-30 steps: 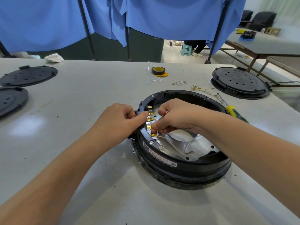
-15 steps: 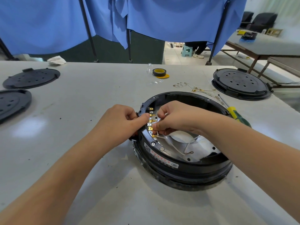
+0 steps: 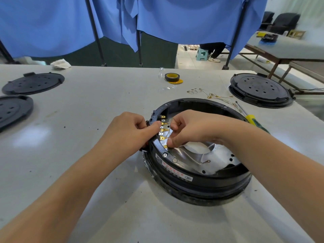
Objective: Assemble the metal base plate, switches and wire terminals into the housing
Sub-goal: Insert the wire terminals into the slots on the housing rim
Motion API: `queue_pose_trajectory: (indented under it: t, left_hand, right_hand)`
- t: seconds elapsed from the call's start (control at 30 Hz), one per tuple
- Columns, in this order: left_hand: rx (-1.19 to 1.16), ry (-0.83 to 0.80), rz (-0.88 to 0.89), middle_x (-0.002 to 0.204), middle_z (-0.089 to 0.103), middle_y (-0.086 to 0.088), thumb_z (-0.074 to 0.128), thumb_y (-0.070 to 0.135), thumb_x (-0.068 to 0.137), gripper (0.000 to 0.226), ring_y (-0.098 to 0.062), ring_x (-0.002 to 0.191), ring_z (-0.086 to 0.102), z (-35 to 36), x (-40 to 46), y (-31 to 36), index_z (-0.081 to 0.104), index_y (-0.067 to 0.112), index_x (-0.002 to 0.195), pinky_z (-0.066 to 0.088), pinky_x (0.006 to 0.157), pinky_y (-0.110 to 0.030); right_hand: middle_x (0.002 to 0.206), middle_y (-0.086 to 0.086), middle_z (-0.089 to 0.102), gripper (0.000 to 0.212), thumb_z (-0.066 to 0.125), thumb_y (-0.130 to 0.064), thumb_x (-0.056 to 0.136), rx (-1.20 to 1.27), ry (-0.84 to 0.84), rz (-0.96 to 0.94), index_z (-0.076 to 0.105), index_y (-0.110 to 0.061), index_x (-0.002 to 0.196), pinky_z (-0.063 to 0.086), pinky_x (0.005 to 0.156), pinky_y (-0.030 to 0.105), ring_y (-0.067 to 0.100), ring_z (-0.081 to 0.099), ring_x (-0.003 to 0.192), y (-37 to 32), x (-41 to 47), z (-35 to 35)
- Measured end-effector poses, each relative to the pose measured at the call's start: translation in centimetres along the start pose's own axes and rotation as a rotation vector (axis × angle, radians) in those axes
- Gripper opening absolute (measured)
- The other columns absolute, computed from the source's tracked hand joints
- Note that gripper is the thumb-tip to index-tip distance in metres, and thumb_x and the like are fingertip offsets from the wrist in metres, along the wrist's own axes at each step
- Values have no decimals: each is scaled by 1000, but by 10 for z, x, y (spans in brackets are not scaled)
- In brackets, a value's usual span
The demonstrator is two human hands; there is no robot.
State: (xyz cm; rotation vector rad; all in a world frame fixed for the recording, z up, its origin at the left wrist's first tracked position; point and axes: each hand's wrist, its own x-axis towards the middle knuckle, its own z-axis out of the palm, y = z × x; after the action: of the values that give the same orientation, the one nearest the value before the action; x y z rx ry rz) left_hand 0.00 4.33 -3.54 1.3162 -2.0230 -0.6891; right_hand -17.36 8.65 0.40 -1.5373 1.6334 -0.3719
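Housing sits flat on the bench, open side up, with the plate already seated inside it. That orientation leaves the row of terminals along the left inner wall exposed to you from above.

Your left hand is curled over the outer rim at the left side, thumb pressed on the rim right beside the terminals. Judged purpose: bracing the housing and the switch block so neither shifts under pushing force. Whether the fingers behind the rim clamp a separate part cannot be told.

Your right hand reaches in from inside the ring, fingers bent, thumb and forefinger pinched at the lower end of the row. A thin wire runs from that pinch across the plate and ends in a ring lug lying loose. The pinch appears to be seating a wire end on a tab; the contact itself is hidden by the fingertips.

The terminals lie directly between your two hands, touching the right fingertips and just beside the left thumb.

Spare wires lie on the bench beyond the housing, a screwdriver just beside its right rim, tape farther back. Judgement: wiring is partway done; several tabs appear unconnected.
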Motion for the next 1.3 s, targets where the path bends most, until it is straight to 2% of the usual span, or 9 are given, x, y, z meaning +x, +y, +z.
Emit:
queue_pose_trajectory:
  t: [0.17,0.27,0.4,0.5,0.63,0.77,0.87,1.13,1.3]
  left_hand:
    - [9,1,-7,56,65,-10,66,50,79,53,-1,41,59,0,0,0,57,0,61,36,41,-10]
    - [2,7,-5,54,64,-9,67,48,79,54,1,37,55,0,0,1,56,-1,59,34,39,-6]
    - [11,5,-10,54,64,-10,65,50,78,55,1,37,55,0,-1,2,54,0,58,34,39,-8]
    - [50,10,-10,54,65,-9,63,53,77,55,1,38,53,0,-1,3,55,3,57,33,43,-16]
    - [60,10,-4,54,65,-7,63,52,79,55,1,37,53,0,-1,3,55,3,57,33,45,-18]
    - [28,-3,-4,54,64,-10,64,50,79,55,1,37,55,0,-2,3,55,-1,60,34,39,-9]
    - [44,-3,-5,55,65,-11,63,51,79,55,1,38,54,0,-2,4,56,0,59,35,46,-19]
    - [94,16,-3,59,64,-17,60,52,79,57,-13,46,46,-3,-5,7,58,0,57,36,51,-27]
    - [63,-34,-28,46,62,-9,58,51,83,62,-9,39,43,-4,-7,10,57,-4,55,39,51,-25]
  right_hand:
    - [84,8,65,27,74,-11,80,-4,2,13,48,-20,80,55,68,28,14,61,69,0,1,-2]
    - [89,13,68,29,74,-5,79,49,20,37,49,-17,87,58,79,33,18,66,72,-1,0,-3]
    - [77,13,71,38,71,6,78,223,27,56,48,-10,104,59,66,23,19,72,66,-3,-4,-3]
    - [86,17,72,40,72,8,77,290,78,60,49,-9,105,58,60,21,20,72,66,-2,-7,-1]
    - [86,2,69,20,77,-13,76,-48,200,-41,62,-20,86,43,45,6,3,61,62,1,-15,2]
    - [69,-11,61,9,77,-30,74,-233,222,-169,69,-29,78,42,49,10,-4,54,56,4,-26,12]
    - [78,-17,52,8,74,-38,76,-363,272,-237,68,-38,81,39,62,14,-4,50,67,5,-27,20]
    - [82,-12,50,5,67,-33,84,-521,365,-246,70,-33,79,36,66,26,5,45,73,4,-23,27]
    - [84,-10,52,12,67,-34,85,-511,371,-242,63,-33,73,30,58,22,1,42,67,5,-22,28]
